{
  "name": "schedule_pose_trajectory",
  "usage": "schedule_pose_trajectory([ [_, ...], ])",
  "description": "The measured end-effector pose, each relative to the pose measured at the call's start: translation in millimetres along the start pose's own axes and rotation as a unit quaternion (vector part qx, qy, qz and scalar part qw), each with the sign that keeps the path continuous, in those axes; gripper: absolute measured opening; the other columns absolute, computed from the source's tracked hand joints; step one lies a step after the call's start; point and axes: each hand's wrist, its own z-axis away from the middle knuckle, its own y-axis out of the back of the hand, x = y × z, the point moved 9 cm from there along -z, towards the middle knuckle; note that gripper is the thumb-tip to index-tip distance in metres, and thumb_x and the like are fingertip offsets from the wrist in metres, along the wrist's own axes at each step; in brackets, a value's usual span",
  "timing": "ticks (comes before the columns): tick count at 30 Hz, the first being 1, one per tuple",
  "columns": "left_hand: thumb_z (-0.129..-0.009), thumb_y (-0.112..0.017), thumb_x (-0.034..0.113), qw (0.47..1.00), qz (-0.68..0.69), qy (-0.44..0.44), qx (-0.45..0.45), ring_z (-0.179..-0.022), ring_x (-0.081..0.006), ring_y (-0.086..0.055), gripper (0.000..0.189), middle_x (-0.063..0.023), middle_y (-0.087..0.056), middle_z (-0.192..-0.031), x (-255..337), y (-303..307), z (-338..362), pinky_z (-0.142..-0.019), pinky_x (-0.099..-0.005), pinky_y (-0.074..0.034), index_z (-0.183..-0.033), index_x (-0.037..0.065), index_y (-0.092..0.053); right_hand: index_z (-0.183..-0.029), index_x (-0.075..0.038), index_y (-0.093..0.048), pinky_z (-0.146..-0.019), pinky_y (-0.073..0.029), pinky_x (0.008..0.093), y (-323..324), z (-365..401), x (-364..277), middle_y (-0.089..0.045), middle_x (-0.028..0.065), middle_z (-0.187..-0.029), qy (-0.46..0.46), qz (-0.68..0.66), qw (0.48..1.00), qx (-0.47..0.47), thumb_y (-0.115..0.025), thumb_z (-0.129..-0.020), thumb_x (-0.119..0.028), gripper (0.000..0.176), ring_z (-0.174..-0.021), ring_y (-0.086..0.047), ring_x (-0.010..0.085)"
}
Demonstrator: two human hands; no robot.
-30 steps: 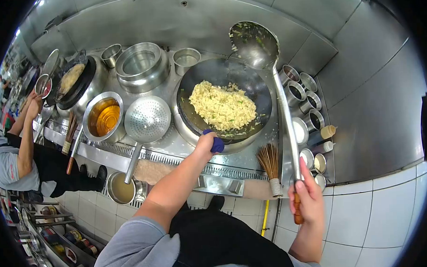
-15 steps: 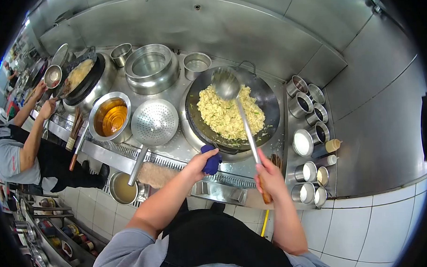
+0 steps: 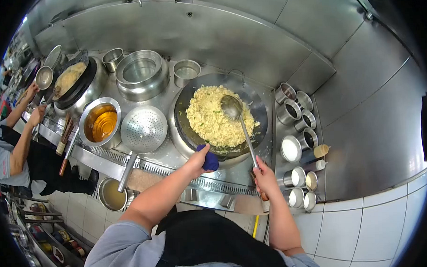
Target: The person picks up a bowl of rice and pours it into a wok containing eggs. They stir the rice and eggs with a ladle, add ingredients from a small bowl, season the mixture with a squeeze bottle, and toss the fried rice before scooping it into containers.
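A dark wok (image 3: pixel 183 131) on the burner holds a heap of yellow, crumbly food with green bits (image 3: pixel 213 115), which looks like egg fried rice. My left hand (image 3: pixel 198 161) is closed around a folded blue cloth (image 3: pixel 210 162) at the wok's near rim; the cloth hides whatever part of the wok lies under it. In my right hand (image 3: pixel 266 178) is the long handle of a metal ladle (image 3: pixel 231 107), gripped near its wooden end. The ladle's bowl rests in the right part of the food.
Left of the wok are a perforated strainer (image 3: pixel 143 129), a pot of orange oil (image 3: pixel 105 125) and a large water pot (image 3: pixel 142 79). Several seasoning tins (image 3: pixel 290 148) line the right side. At far left, a co-worker's hands (image 3: pixel 36 114) work over another wok (image 3: pixel 95 74).
The ladle's bowl has come down from the wok's back into the right part of the food. My left hand still holds the cloth at the rim. The whole view has shifted slightly.
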Motion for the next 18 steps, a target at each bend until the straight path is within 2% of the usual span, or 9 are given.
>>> schedule_pose_trajectory([
  [1,-0.091,-0.051,0.048,1.000,-0.001,-0.001,0.000,-0.072,-0.0231,-0.061,0.042,-0.0084,-0.058,-0.089,1.4,1.4,-3.9,-0.060,-0.0393,-0.053,-0.106,0.008,-0.049,-0.140,-0.025,-0.040,-0.039,-0.042,0.0287,6.6,1.0,-27.1,-0.049,0.0018,-0.058,0.035,0.092,0.994,0.038,-0.052,-0.093,-0.018,0.049,-0.040,-0.044,0.0116],
  [4,-0.085,-0.060,0.039,0.998,-0.017,0.054,0.031,-0.086,-0.0224,-0.060,0.037,-0.0075,-0.058,-0.099,-12.2,9.2,-2.8,-0.072,-0.0432,-0.052,-0.110,0.013,-0.049,-0.138,-0.026,-0.042,-0.042,-0.043,0.0291,43.0,-5.3,-47.8,-0.055,0.0056,-0.062,0.071,0.055,0.992,0.085,-0.052,-0.093,-0.018,0.047,-0.042,-0.049,0.0130],
  [7,-0.083,-0.063,0.037,0.997,0.036,0.051,0.047,-0.089,-0.0228,-0.058,0.037,-0.0074,-0.057,-0.100,-14.6,6.2,11.6,-0.077,-0.0451,-0.050,-0.108,0.013,-0.050,-0.143,-0.029,-0.033,-0.037,-0.040,0.0269,48.1,-26.6,-43.2,-0.047,0.0025,-0.058,0.143,0.147,0.964,0.168,-0.051,-0.093,-0.019,0.054,-0.042,-0.046,0.0112],
  [8,-0.081,-0.066,0.035,0.997,0.045,0.047,0.049,-0.090,-0.0228,-0.057,0.038,-0.0075,-0.056,-0.097,-14.9,5.7,13.8,-0.080,-0.0461,-0.049,-0.107,0.012,-0.050,-0.143,-0.029,-0.032,-0.039,-0.042,0.0289,29.0,-29.3,-18.6,-0.049,0.0034,-0.059,0.066,0.124,0.982,0.124,-0.052,-0.093,-0.020,0.055,-0.043,-0.047,0.0130],
  [9,-0.081,-0.066,0.035,0.997,0.039,0.050,0.044,-0.090,-0.0228,-0.057,0.038,-0.0075,-0.056,-0.097,-18.1,5.6,9.3,-0.080,-0.0461,-0.049,-0.107,0.012,-0.050,-0.143,-0.029,-0.031,-0.042,-0.045,0.0309,-1.4,-16.7,-12.3,-0.051,0.0042,-0.060,-0.010,0.098,0.992,0.083,-0.052,-0.092,-0.021,0.055,-0.044,-0.049,0.0147],
  [11,-0.080,-0.067,0.033,0.997,0.047,0.029,0.048,-0.089,-0.0222,-0.057,0.037,-0.0070,-0.056,-0.096,-18.3,14.2,-4.8,-0.078,-0.0447,-0.049,-0.106,0.012,-0.050,-0.142,-0.029,-0.032,-0.050,-0.049,0.0380,-50.8,13.8,-5.4,-0.058,0.0087,-0.064,0.036,0.077,0.996,0.016,-0.054,-0.090,-0.022,0.057,-0.048,-0.056,0.0241],
  [12,-0.080,-0.068,0.032,0.997,0.050,0.029,0.045,-0.089,-0.0216,-0.057,0.037,-0.0071,-0.056,-0.097,-17.8,14.4,-7.6,-0.077,-0.0439,-0.049,-0.105,0.012,-0.050,-0.142,-0.029,-0.032,-0.050,-0.049,0.0380,-44.1,25.1,7.3,-0.058,0.0087,-0.064,0.028,0.071,0.997,0.023,-0.054,-0.090,-0.022,0.057,-0.048,-0.056,0.0241],
  [14,-0.079,-0.068,0.032,0.996,0.052,0.034,0.058,-0.076,-0.0207,-0.058,0.035,-0.0058,-0.056,-0.086,-14.5,9.4,4.2,-0.062,-0.0391,-0.050,-0.101,0.012,-0.050,-0.141,-0.028,-0.035,-0.057,-0.050,0.0428,-24.6,48.7,0.6,-0.063,0.0143,-0.070,0.169,0.298,0.937,0.067,-0.056,-0.088,-0.022,0.057,-0.058,-0.062,0.0326],
  [18,-0.077,-0.069,0.029,0.994,0.075,0.046,0.059,-0.077,-0.0218,-0.057,0.035,-0.0064,-0.056,-0.086,-11.1,6.7,20.3,-0.063,-0.0393,-0.050,-0.100,0.013,-0.050,-0.142,-0.032,-0.028,-0.058,-0.048,0.0485,26.7,81.1,35.8,-0.060,0.0189,-0.069,0.146,0.395,0.896,0.142,-0.055,-0.088,-0.025,0.061,-0.062,-0.060,0.0387],
])
